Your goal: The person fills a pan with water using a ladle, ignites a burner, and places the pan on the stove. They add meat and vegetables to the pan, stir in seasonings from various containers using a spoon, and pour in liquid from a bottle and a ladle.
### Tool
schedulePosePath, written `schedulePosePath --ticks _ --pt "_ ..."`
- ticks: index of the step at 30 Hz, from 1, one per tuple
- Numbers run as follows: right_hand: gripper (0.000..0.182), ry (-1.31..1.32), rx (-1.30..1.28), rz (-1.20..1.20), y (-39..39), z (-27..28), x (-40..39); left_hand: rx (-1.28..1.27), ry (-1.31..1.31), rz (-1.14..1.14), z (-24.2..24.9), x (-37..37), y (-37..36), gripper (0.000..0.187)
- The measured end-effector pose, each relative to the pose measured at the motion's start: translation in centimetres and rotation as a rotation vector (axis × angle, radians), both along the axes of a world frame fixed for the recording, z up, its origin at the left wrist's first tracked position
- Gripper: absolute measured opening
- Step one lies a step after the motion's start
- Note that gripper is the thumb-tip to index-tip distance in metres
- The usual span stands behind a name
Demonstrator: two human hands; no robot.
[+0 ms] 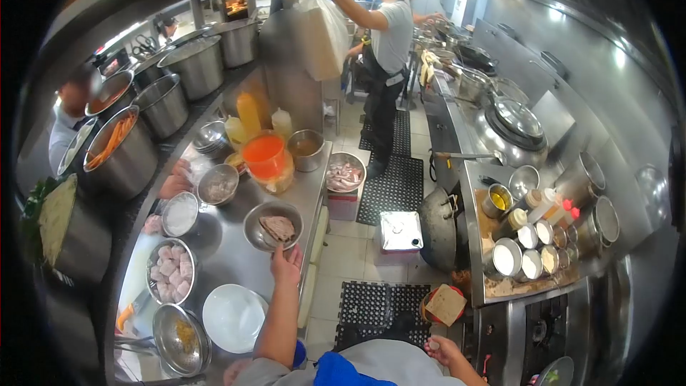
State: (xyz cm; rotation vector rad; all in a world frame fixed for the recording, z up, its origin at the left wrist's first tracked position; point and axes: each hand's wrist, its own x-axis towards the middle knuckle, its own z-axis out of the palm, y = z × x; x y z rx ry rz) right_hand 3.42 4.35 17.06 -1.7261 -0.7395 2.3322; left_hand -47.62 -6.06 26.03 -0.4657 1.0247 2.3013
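Note:
My left hand [286, 266] grips the near rim of a metal bowl [251, 232] on the steel counter, its fingers closed. A flat piece of pale brownish meat [277, 229] lies in that bowl. Below and left of the hand is a round white plate [234, 318]. To the left stands a metal bowl of pale pink meat chunks [171, 271]. My right hand [444, 350] hangs low at my right side, near the stove, with its fingers curled. Whatever it may hold is too small to name.
Seasoning containers [530, 264] and squeeze bottles [547, 201] line the right-hand station. Another person [389, 43] stands in the aisle beside a hanging white bag [325, 36]. A foil-topped box [401, 231] and a large wok [437, 229] are low in the aisle. Deep pots [128, 161] line the left shelf.

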Motion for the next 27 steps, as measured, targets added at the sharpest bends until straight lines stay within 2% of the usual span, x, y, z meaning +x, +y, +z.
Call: schedulePosePath --ticks 2,3,4,5,6,7,8,10,11,12,13,14,15,16,17,19,20,22,24,25,26,27 --pt "0.019 0.01 -0.015 -0.042 -0.8 -1.1 2.0 0.05 -0.02 0.016 0.4 0.7 0.2 0.054" --pt "0.017 0.021 -0.028 -0.096 -2.4 -2.1 3.6 0.005 -0.029 -0.06 0.2 1.6 0.5 0.06" --pt "0.024 0.055 0.177 0.136 -3.0 -2.6 4.9 0.001 -0.005 -0.211 -0.7 2.4 0.6 0.059" --pt "0.028 -0.029 0.141 0.104 -2.9 -2.7 5.1 -0.003 0.009 -0.402 -2.3 3.9 0.8 0.057" --pt "0.031 -0.088 0.069 -0.101 -3.0 -2.0 4.7 -0.065 0.032 -0.583 -3.6 6.3 1.0 0.053" --pt "0.032 0.132 0.171 0.01 -2.7 -3.2 6.7 -0.117 0.058 -0.784 -4.5 8.7 1.3 0.05" --pt "0.03 0.112 0.156 -0.29 -3.5 0.6 6.0 -0.161 0.019 -0.954 -5.0 11.4 1.6 0.044" --pt "0.023 0.321 0.346 -0.383 -4.0 -2.0 10.6 -0.245 -0.027 -1.27 -6.8 16.7 1.5 0.039" --pt "0.021 0.18 0.279 -0.596 -4.5 2.4 11.4 -0.271 0.011 -1.392 -7.8 18.9 1.5 0.035" --pt "0.023 0.254 0.327 -0.67 -4.6 2.2 14.4 -0.282 0.054 -1.471 -8.3 21.1 1.3 0.031" --pt "0.015 0.349 0.438 -0.796 -4.8 3.1 17.1 -0.254 0.161 -1.546 -6.8 23.9 1.4 0.03" --pt "0.016 0.233 0.445 -0.927 -4.8 6.2 19.7 -0.244 0.162 -1.56 -7.1 25.2 2.0 0.03" --pt "0.018 0.211 0.506 -1.094 -5.2 7.5 22.9 -0.264 0.307 -1.687 -7.8 26.5 2.4 0.031" --pt "0.021 0.186 0.552 -1.151 -5.7 6.1 27.5 -0.287 0.456 -1.805 -8.5 27.6 2.6 0.031" --pt "0.023 0.057 0.647 -1.351 -6.1 7.8 29.7 -0.263 0.555 -1.85 -9.2 28.7 2.9 0.033" --pt "0.028 0.101 0.81 -1.6 -7.4 10.4 33.7 -0.296 0.641 -1.909 -8.7 31.0 3.5 0.032" --pt "0.034 0.049 0.801 -1.616 -7.9 10.7 35.4 -0.331 0.729 -1.963 -8.2 32.3 3.9 0.032" --pt "0.026 -0.078 0.64 -1.462 -8.9 11.3 34.8 -0.355 0.664 -1.947 -6.4 35.1 4.5 0.031" --pt "0.024 -0.024 0.686 -0.906 -10.2 7.4 33.6 -0.385 0.6 -1.935 -4.8 37.9 4.9 0.03" --pt "0.024 0.047 0.635 -0.722 -10.5 6.5 31.8 -0.385 0.615 -1.922 -4.2 39.2 5.0 0.03" --pt "0.023 0.2 0.503 -0.827 -11.2 5.6 29.4 -0.385 0.626 -1.908 -3.8 40.7 5.0 0.029" --pt "0.03 0.074 0.538 -0.689 -12.2 5.6 26.8 -0.396 0.63 -1.908 -3.5 42.3 4.9 0.029"
